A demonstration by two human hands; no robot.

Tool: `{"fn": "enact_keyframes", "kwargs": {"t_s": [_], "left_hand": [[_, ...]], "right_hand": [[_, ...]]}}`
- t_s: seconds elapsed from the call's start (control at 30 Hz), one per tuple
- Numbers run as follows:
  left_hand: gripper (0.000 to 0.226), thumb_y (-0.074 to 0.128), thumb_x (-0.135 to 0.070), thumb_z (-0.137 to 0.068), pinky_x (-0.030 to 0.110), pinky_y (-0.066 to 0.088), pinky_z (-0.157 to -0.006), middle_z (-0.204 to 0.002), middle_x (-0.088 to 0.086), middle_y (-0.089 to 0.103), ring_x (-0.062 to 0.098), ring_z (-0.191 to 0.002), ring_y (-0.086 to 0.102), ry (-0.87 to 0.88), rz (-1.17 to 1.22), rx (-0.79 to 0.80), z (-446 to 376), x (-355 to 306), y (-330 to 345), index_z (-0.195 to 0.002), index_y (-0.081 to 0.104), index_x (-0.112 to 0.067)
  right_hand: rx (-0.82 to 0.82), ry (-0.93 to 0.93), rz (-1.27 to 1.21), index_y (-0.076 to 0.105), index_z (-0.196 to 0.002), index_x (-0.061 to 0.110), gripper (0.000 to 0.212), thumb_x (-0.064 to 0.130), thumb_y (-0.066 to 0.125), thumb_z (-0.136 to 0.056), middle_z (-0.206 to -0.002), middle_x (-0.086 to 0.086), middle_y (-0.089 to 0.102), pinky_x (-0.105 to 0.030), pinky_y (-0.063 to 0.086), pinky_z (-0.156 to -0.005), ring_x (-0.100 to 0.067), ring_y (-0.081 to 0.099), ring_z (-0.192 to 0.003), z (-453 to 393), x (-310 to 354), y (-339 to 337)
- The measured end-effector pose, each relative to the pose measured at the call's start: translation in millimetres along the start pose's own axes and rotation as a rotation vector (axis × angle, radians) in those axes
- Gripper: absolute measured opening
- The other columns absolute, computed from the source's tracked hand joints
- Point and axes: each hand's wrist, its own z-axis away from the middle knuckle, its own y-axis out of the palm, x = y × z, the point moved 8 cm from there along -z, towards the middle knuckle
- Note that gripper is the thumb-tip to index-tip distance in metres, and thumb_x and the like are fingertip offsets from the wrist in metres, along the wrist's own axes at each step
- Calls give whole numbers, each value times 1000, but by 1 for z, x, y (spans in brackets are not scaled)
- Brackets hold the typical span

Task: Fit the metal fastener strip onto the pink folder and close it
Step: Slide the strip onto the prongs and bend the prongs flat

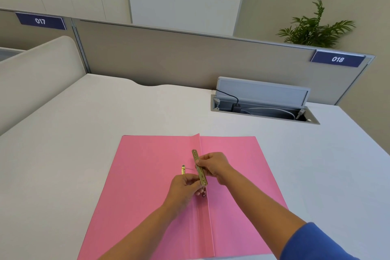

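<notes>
The pink folder [145, 186] lies open and flat on the white desk, its spine fold running up the middle. A gold metal fastener strip [196, 158] lies along the spine. My right hand [215, 167] pinches the strip at its middle. My left hand [184, 188] grips the strip's near end, where a small dark hole or stud shows just below the fingers. A second, shorter gold fastener piece [183, 170] with a thin prong rests on the folder's left leaf, partly hidden behind my left hand.
A white desk [84, 124] carries the folder. At the back right an open cable hatch [263, 105] holds a black plug and wires. A grey partition [168, 55] with labels 017 and 018 bounds the far edge; a curved divider stands on the left.
</notes>
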Motion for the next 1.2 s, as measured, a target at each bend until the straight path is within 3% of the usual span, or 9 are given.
{"fn": "enact_keyframes", "kwargs": {"t_s": [0.13, 0.27, 0.37, 0.5, 0.7, 0.9, 0.97, 1.07, 1.2], "left_hand": [[30, 57, 16, -76, 23, 50, -54, -57, 4, 64, 11, -50, 56, -23, -13, 8, 0, 0, -8, -73, 71, -10], [21, 53, 12, -82, 27, 41, -50, -72, 13, 62, 19, -49, 51, -30, -71, -143, -6, 3, -29, -91, 67, -1], [24, 55, 2, -83, 22, 49, -47, -85, 9, 65, 20, -63, 54, 55, -259, -183, -7, -3, -34, -90, 69, -16], [26, 60, -10, -82, 25, 41, -90, -111, 0, 63, 16, -110, 51, 199, -646, -147, -7, -9, -25, -106, 68, -17], [45, 55, -30, -84, 38, 8, -118, -151, -2, 29, 19, -144, 9, 280, -1019, -80, -5, -9, -11, -128, 49, -34], [59, 48, -42, -88, 52, -7, -117, -160, 2, -3, 24, -145, -17, 230, -1203, 58, -8, 2, -2, -142, 23, -40], [62, 47, -44, -88, 52, -8, -117, -160, 3, -6, 25, -145, -19, 204, -1214, 87, -8, 7, -1, -143, 19, -41], [63, 44, -47, -89, 52, -10, -116, -160, 3, -7, 24, -145, -19, 187, -1251, 117, -9, 12, 0, -144, 14, -41], [64, 41, -47, -89, 52, -12, -115, -160, 1, -4, 23, -146, -16, 160, -1285, 150, -12, 17, 0, -145, 10, -41]], "right_hand": [[-19, -6, 37, 61, -69, 9, 17, 0, 69, -81, -73, -10, 64, -30, 56, -65, -18, 60, -61, 1, -4, 0], [-46, -13, 111, 58, -66, 13, 21, 1, 69, -80, -68, -6, 62, -27, 55, -59, -16, 59, -57, 2, -7, -1], [-78, -35, 199, 57, -64, 15, 24, 0, 69, -79, -69, -6, 63, -37, 60, -71, -20, 61, -63, 5, -8, -2], [-125, -94, 331, 60, -71, 13, 15, 4, 71, -76, -81, -12, 66, -46, 58, -84, -28, 67, -79, 8, -4, -5], [-166, -139, 472, 59, -77, 16, 15, 14, 73, -75, -92, -14, 72, -40, 58, -83, -30, 71, -87, 7, 0, -5], [-216, -144, 596, 67, -96, 12, 22, 20, 71, -76, -99, -6, 72, -24, 44, -66, -22, 67, -90, 3, -2, -9], [-226, -142, 632, 63, -84, 16, 13, 21, 72, -75, -96, -4, 70, -24, 42, -65, -21, 64, -85, 4, -1, -11], [-241, -135, 668, 43, -61, 26, 33, 22, 73, -74, -83, 0, 60, -24, 41, -60, -17, 55, -75, 2, -3, -15], [-203, -143, 694, 40, -59, 26, 37, 25, 73, -74, -81, 1, 59, -23, 43, -58, -18, 56, -75, -1, -6, -16]]}}
